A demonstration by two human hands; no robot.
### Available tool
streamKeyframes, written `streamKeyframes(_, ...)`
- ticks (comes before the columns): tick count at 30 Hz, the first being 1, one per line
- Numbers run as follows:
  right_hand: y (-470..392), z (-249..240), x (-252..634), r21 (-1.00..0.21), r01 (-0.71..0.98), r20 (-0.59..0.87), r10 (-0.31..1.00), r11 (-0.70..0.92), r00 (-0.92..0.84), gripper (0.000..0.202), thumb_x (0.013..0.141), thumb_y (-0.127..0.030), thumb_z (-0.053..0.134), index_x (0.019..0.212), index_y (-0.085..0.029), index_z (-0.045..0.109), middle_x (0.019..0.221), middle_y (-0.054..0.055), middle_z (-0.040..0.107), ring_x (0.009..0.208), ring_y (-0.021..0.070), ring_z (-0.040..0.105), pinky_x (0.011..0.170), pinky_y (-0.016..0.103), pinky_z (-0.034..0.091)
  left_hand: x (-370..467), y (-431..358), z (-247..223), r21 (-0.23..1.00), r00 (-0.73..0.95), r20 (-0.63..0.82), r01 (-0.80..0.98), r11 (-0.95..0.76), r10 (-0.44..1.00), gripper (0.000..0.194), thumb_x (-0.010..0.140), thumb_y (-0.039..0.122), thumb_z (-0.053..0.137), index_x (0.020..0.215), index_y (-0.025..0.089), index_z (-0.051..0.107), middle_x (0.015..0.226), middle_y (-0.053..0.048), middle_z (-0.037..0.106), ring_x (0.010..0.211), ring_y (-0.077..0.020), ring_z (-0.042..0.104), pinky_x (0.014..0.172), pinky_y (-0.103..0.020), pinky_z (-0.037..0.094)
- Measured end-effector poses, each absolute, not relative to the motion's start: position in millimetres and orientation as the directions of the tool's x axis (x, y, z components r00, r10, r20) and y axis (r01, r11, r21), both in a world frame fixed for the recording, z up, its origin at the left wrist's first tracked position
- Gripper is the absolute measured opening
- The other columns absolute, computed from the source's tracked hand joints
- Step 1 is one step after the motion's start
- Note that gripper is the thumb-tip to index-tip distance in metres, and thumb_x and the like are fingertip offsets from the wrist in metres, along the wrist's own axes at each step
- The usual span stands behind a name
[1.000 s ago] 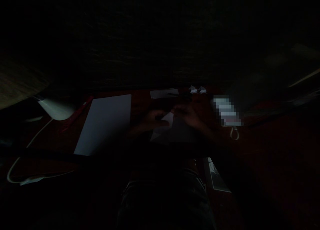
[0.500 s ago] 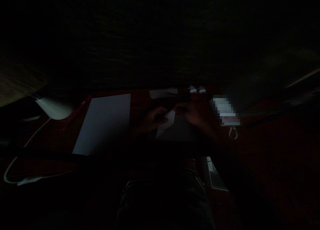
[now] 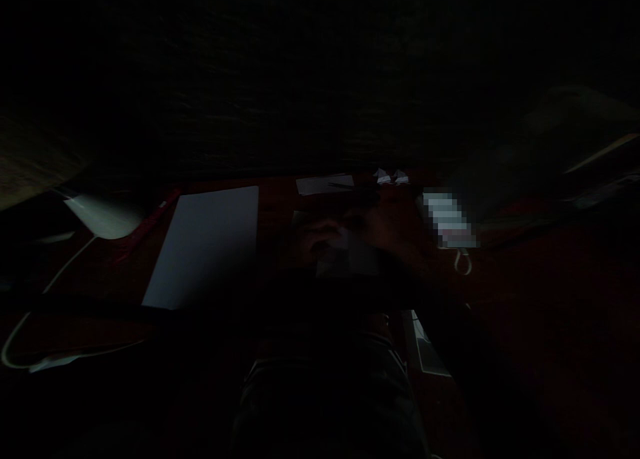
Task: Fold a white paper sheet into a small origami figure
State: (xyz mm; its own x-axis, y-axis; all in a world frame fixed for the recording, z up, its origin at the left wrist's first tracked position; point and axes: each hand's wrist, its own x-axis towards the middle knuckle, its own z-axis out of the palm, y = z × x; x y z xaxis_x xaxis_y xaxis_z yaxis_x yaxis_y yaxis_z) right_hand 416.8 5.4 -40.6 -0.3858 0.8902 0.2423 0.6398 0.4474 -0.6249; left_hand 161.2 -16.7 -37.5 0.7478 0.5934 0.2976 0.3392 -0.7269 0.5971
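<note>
The scene is very dark. A pale, partly folded piece of paper (image 3: 353, 260) is between my two hands over the middle of the reddish table. My left hand (image 3: 315, 236) is curled at its upper left edge, fingers closed on it. On the upper right side, my right hand (image 3: 377, 224) closes its fingers on the top of the same paper. Deep shadow hides the fingertips and the exact folds. Left of my hands lies a large white sheet (image 3: 207, 242), flat on the table.
Two small folded paper shapes (image 3: 391, 176) stand at the back, beside a white slip (image 3: 324, 184) with a thin dark object on it. A blurred-out rectangular item (image 3: 450, 219) with a loop lies right. Far left are a white tapered object (image 3: 105, 216) with a cord and a red strip (image 3: 150, 222).
The paper has turned and come slightly toward me, now showing a wider, folded shape. My left fingers have curled over its top edge. The whole view has shifted slightly.
</note>
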Motion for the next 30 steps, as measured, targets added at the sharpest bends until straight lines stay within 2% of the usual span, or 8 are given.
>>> streamKeyframes(4,5.4,-39.2,415.2,-0.615,0.671,0.211,0.906,0.414,-0.366,0.021,0.085,-0.009,0.072,0.094,-0.022,0.084,0.105,0.009,0.085,0.095,0.0263,0.078,0.088,0.037,0.057,158.8,-15.2,-40.0,0.616,0.767,0.258,0.338,-0.712,0.587,0.033,0.102,0.032,0.066,0.133,0.027,0.076,0.144,-0.01,0.069,0.135,-0.0297,0.063,0.117,-0.046,0.047)
streamKeyframes(10,7.7,-42.6,415.2,-0.601,0.683,0.224,0.908,0.415,-0.355,0.012,0.087,-0.014,0.076,0.093,-0.022,0.082,0.101,0.008,0.085,0.092,0.0252,0.077,0.084,0.036,0.057,156.1,-17.8,-35.5,0.601,0.775,0.252,0.344,-0.721,0.58,0.043,0.096,0.044,0.076,0.136,0.027,0.073,0.144,-0.011,0.07,0.137,-0.033,0.06,0.118,-0.05,0.045)
streamKeyframes(17,7.7,-42.8,415.4,-0.628,0.655,0.234,0.905,0.419,-0.355,0.018,0.087,-0.009,0.071,0.09,-0.023,0.083,0.101,0.008,0.085,0.092,0.0255,0.078,0.087,0.037,0.057,155.1,-24.3,-26.0,0.592,0.767,0.274,0.341,-0.73,0.58,0.045,0.093,0.046,0.08,0.134,0.029,0.074,0.144,-0.01,0.07,0.138,-0.0347,0.059,0.121,-0.051,0.041)
streamKeyframes(24,5.4,-40.6,414.6,-0.656,0.621,0.242,0.9,0.428,-0.364,0.024,0.084,-0.009,0.07,0.097,-0.024,0.084,0.105,0.007,0.085,0.097,0.0272,0.079,0.091,0.041,0.059,153.7,-23.4,-32.2,0.571,0.761,0.268,0.368,-0.734,0.59,0.058,0.095,0.043,0.078,0.15,0.032,0.065,0.157,-0.01,0.061,0.145,-0.0354,0.056,0.123,-0.051,0.042)
streamKeyframes(30,4.7,-38.6,416.3,-0.691,0.563,0.262,0.883,0.453,-0.389,0.024,0.08,-0.011,0.075,0.099,-0.023,0.083,0.104,0.006,0.084,0.095,0.0251,0.078,0.09,0.038,0.06,151.9,-23.3,-32.4,0.52,0.748,0.28,0.408,-0.751,0.601,0.059,0.096,0.04,0.077,0.153,0.033,0.062,0.159,-0.009,0.059,0.148,-0.0357,0.052,0.126,-0.053,0.04)
